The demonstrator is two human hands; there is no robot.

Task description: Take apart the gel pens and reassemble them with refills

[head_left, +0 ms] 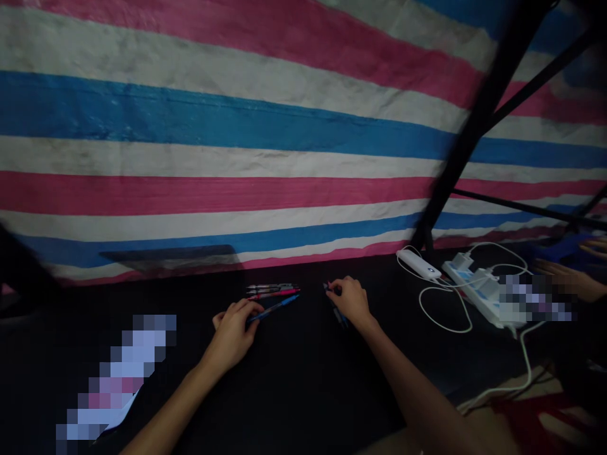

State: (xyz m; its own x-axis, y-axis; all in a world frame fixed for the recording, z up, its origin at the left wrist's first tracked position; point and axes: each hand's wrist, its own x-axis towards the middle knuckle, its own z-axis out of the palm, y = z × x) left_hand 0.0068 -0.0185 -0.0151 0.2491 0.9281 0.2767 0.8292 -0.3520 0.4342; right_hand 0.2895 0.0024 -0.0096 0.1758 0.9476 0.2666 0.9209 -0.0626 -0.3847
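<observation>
My left hand (236, 328) is closed on the near end of a blue pen (279, 308), which points up and to the right. Just beyond it, several pens lie side by side, a red pen (275, 294) nearest and darker, clear-barrelled pens (265, 287) behind. To the right, my right hand (351, 300) is in a pinch at the top of a dark pen (339, 318). Its fingers partly hide this pen, and I cannot tell whether more than one lies there.
A black table (294, 392) runs below a striped sheet (227, 114). On the right are a white power strip (474, 284), a white power bank (420, 264) and looping cables. A blurred paper (118, 379) lies left. Another person's hand (569, 278) is at far right, near a black frame (455, 151).
</observation>
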